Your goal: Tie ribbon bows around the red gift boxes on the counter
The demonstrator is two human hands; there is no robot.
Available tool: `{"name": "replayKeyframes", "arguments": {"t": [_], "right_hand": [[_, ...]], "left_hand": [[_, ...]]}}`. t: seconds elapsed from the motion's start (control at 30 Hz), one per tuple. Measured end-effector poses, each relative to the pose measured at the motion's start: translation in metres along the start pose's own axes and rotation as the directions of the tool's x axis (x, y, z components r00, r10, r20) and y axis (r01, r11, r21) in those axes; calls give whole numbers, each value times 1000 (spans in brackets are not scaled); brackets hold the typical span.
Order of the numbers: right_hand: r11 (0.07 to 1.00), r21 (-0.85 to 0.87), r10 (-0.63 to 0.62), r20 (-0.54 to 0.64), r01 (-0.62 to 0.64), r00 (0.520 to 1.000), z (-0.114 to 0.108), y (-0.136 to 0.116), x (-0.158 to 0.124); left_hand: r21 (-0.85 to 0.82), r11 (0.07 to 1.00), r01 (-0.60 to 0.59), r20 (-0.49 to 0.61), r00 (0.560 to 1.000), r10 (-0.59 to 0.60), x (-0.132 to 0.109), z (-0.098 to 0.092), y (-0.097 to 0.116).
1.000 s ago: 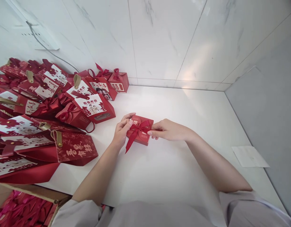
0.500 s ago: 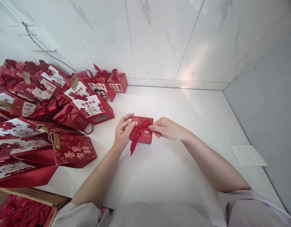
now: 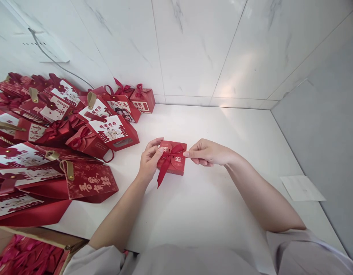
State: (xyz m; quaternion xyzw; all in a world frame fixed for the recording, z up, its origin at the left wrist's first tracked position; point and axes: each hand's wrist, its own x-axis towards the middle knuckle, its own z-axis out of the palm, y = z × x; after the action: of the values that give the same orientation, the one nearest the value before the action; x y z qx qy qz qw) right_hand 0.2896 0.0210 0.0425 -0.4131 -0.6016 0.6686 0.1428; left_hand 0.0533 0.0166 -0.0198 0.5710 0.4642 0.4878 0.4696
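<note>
A small red gift box (image 3: 178,169) with gold characters lies on the white table in front of me. Across its top runs a red ribbon (image 3: 164,170), knotted near the middle, one tail hanging over the front edge. My left hand (image 3: 151,158) grips the box's left side, thumb on top by the ribbon. At the right edge, my right hand (image 3: 203,152) pinches the ribbon's other end between thumb and forefinger, the other fingers curled in.
Many red gift bags (image 3: 91,182) and ribboned boxes crowd the table's left side. A cardboard carton (image 3: 50,237) of red ribboned items stands at lower left. A white paper (image 3: 302,188) lies at the right edge. A tiled wall (image 3: 190,53) rises behind, with a grey panel (image 3: 331,114) to the right.
My right hand has drawn rightward, away from the knot, pulling the ribbon end with it. The left hand and box have stayed nearly in place.
</note>
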Motion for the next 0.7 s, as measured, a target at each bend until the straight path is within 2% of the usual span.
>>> {"name": "replayKeyframes", "arguments": {"t": [0.17,0.3,0.4,0.47,0.53,0.6,0.63,0.7], "right_hand": [[992,-103,75,93,-66,993,-16,10,1],[978,-163,160,214,-126,964,-23,17,4],[963,-219,220,302,-157,928,-28,21,4],[939,-308,249,308,-152,918,-34,21,-1],[909,-405,209,235,-100,949,-40,19,-10],[884,-464,106,90,-52,990,-44,15,-18],[882,-470,43,4,-36,999,-43,12,-20],[896,-443,-89,-134,21,987,-37,8,-19]], "left_hand": [[-125,989,84,8,996,-83,0,2,-3],[-230,961,150,18,989,-150,-1,5,-4],[-273,942,195,85,980,-178,-2,4,-2],[-296,930,216,141,973,-181,-1,1,0],[-295,933,207,174,972,-161,0,-2,1],[-270,947,175,191,974,-126,2,-6,1],[-255,954,161,200,974,-111,3,-7,1],[-235,961,147,213,972,-97,3,-8,1]]}}
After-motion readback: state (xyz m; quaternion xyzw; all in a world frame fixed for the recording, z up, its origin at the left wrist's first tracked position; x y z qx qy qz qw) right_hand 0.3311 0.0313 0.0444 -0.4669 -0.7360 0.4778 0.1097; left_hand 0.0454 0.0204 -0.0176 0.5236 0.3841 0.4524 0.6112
